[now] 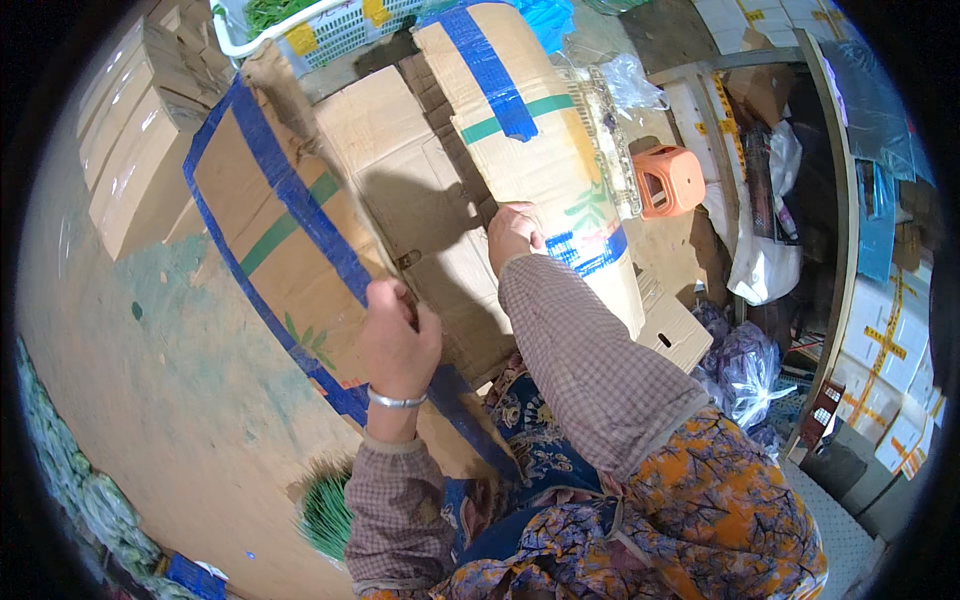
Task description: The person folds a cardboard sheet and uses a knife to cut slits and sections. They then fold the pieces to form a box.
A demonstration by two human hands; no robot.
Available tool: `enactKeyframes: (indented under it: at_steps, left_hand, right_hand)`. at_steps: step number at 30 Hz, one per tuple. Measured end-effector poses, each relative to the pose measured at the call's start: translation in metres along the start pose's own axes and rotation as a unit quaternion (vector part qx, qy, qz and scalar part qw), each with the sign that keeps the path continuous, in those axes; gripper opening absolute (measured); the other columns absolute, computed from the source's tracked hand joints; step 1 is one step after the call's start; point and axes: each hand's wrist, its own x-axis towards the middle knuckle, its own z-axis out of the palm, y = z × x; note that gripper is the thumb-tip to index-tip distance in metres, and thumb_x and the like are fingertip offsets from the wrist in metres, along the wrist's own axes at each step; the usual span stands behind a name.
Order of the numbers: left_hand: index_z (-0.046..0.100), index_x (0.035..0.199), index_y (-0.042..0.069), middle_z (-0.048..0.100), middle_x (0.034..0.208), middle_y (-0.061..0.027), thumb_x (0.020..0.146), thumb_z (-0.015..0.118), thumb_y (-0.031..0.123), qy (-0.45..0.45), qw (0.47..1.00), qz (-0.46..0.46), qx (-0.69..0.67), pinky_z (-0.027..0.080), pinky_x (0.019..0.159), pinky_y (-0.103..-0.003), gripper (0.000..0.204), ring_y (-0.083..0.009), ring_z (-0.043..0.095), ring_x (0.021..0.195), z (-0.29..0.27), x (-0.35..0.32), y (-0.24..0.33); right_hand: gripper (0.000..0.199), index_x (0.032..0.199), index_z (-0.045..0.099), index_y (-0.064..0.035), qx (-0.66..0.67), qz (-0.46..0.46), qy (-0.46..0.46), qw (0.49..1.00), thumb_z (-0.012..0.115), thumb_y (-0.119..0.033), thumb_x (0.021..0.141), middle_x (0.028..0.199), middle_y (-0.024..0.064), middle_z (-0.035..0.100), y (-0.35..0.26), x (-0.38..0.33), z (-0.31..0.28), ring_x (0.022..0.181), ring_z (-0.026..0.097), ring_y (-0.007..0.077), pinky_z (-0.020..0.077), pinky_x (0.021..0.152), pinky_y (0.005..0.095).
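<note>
My left hand (pixel 397 338), with a silver bangle at the wrist, grips the edge of a flattened cardboard box (pixel 285 225) edged with blue tape and crossed by a green stripe. My right hand (pixel 512 233) holds the lower edge of a second cardboard panel (pixel 530 130), which also carries blue and green tape and tilts up and away from me. The two panels spread apart in a V shape. Flat plain cardboard (pixel 420 210) lies underneath, between them.
A small orange plastic stool (pixel 668 180) stands to the right. A white basket (pixel 320 30) with green leaves sits at the top. Stacked brown boxes (pixel 135 140) are at upper left, white boxes with yellow tape (pixel 890 340) at right. Green stalks (pixel 325 510) lie on the concrete floor (pixel 170 380).
</note>
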Motion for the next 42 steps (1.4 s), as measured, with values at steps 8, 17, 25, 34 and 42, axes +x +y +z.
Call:
enactKeyframes:
  at_steps: [8,17,25,34,42]
  left_hand:
    - [0.045,0.085,0.004,0.045,0.071,-0.0022,0.071,0.058,0.001,0.071,0.996,-0.054,-0.03,0.038,0.054,-0.021,0.019,-0.0081,0.043,0.06,-0.094,-0.049,-0.063]
    - [0.039,0.078,0.003,0.037,0.073,-0.0048,0.073,0.05,-0.004,0.14,0.95,-0.234,0.15,0.036,0.059,-0.026,0.014,-0.015,0.038,0.066,-0.176,-0.161,-0.261]
    - [0.035,0.121,-0.003,0.043,0.117,-0.0199,0.072,0.057,0.002,0.046,0.974,-0.165,0.148,0.032,0.095,-0.036,0.054,-0.031,0.041,0.111,-0.097,-0.062,-0.267]
    - [0.028,0.127,-0.003,0.036,0.127,-0.0222,0.069,0.067,0.019,-0.097,0.962,0.157,0.202,0.027,0.1,-0.038,0.074,-0.035,0.034,0.118,0.031,0.189,-0.126]
    - [0.042,0.119,0.004,0.046,0.119,-0.0195,0.082,0.046,0.042,-0.11,0.962,0.148,0.199,0.029,0.096,-0.044,0.053,-0.0344,0.034,0.119,0.1,0.282,-0.071]
  right_hand:
    - [0.031,0.098,0.054,0.0091,0.207,-0.009,0.113,0.972,0.051,-0.012,0.075,0.098,0.0248,0.054,0.017,0.007,0.032,0.07,0.062,0.0288,0.0482,0.047,0.0331]
    - [0.036,0.107,0.041,-0.0034,0.29,0.002,0.175,0.941,0.053,-0.013,0.074,0.078,0.0153,0.062,0.256,0.007,0.074,0.074,0.062,0.0311,0.0485,0.063,0.0406]
    - [0.027,0.101,0.045,-0.0046,0.482,0.0,0.214,0.85,0.051,-0.021,0.081,0.081,0.0224,0.057,0.242,0.011,0.094,0.074,0.057,0.038,0.0448,0.062,0.0456]
    - [0.032,0.108,0.048,0.0017,0.578,-0.076,0.253,0.772,0.052,-0.003,0.077,0.09,0.0242,0.056,0.254,-0.132,0.173,0.08,0.056,0.0409,0.0465,0.068,0.0424]
    - [0.025,0.102,0.054,0.0018,0.719,0.066,0.149,0.676,0.053,-0.009,0.079,0.093,0.0138,0.061,0.29,-0.224,0.205,0.085,0.057,0.0259,0.0435,0.075,0.0339]
